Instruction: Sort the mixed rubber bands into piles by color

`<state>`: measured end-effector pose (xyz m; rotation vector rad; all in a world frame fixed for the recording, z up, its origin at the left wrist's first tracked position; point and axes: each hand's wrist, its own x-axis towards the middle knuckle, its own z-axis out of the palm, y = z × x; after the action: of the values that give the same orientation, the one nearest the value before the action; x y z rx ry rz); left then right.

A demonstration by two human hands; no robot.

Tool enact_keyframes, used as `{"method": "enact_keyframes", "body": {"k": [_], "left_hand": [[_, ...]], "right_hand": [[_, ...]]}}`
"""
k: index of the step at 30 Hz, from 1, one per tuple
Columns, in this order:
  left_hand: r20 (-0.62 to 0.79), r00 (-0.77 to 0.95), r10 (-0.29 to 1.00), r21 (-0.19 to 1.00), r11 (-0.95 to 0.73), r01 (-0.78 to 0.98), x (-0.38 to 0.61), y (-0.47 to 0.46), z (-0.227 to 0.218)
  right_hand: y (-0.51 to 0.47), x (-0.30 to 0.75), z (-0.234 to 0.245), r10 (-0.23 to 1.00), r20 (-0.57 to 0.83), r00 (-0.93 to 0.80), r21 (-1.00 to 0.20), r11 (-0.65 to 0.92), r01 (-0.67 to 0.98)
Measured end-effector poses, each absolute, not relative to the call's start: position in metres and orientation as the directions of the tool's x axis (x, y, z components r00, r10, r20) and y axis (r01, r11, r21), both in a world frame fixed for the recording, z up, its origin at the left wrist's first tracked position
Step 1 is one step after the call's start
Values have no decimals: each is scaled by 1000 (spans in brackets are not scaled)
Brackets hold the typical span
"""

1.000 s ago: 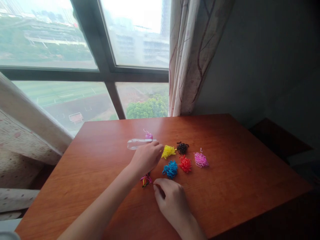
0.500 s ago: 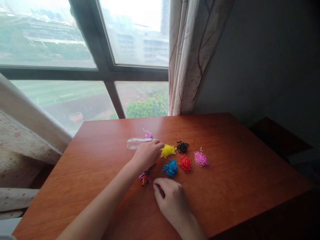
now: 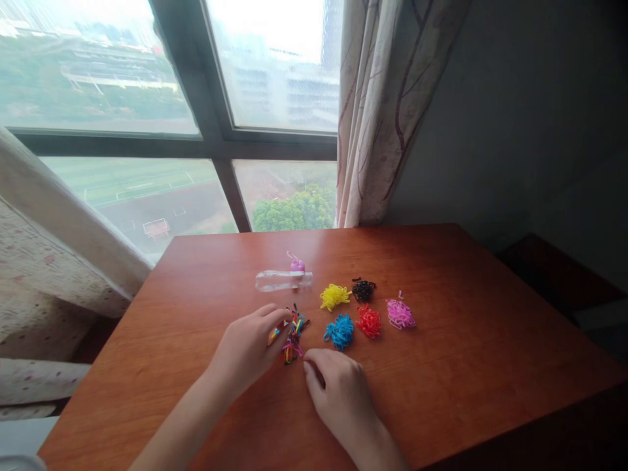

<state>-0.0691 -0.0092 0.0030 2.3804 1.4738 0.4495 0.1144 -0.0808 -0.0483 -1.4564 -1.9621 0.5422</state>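
Note:
My left hand (image 3: 252,343) is at the left side of a small mixed-colour pile of rubber bands (image 3: 296,330), fingers bent over it and thumb a little apart from the index finger. Some bands show between and beyond these fingers. My right hand (image 3: 338,387) rests on the table just right of that pile, its fingers curled and tips together; whatever they may hold is too small to see. Beyond my right hand lie sorted heaps of blue bands (image 3: 339,331), red bands (image 3: 368,321), yellow bands (image 3: 335,297), black bands (image 3: 364,290) and pink bands (image 3: 401,314).
A clear plastic bottle-shaped container (image 3: 277,281) lies on its side on the brown wooden table (image 3: 466,353), with a pink lid-like piece and loop (image 3: 297,265) behind it. A window (image 3: 216,147) and a curtain (image 3: 375,111) stand past the far edge.
My left hand has moved back and left from beside the yellow bands to the mixed pile, uncovering the clear container. My right hand stays in place. The view has shifted slightly.

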Motion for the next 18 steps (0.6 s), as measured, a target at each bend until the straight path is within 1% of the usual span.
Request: {"method": "enact_keyframes", "body": {"k": [5,10,14,18], "left_hand": [[72,341,937,477,-333,814,-82,-33,-8],[65,306,950,507,-296,810,-89,-47,-20],[51,296,954,519,-279,808,-90,-49,-24],[46,295,954,528,-274,804,-89,-48,-25]], "right_hand": [[-79,111,-43,956,224,-192,-598,290,748],[-76,104,-42,962,200,-187,-530,266,805],[-72,97,-43,961,199,-191,-519,268,812],[-69,95,-45,960,207,-188,-532,272,802]]}}
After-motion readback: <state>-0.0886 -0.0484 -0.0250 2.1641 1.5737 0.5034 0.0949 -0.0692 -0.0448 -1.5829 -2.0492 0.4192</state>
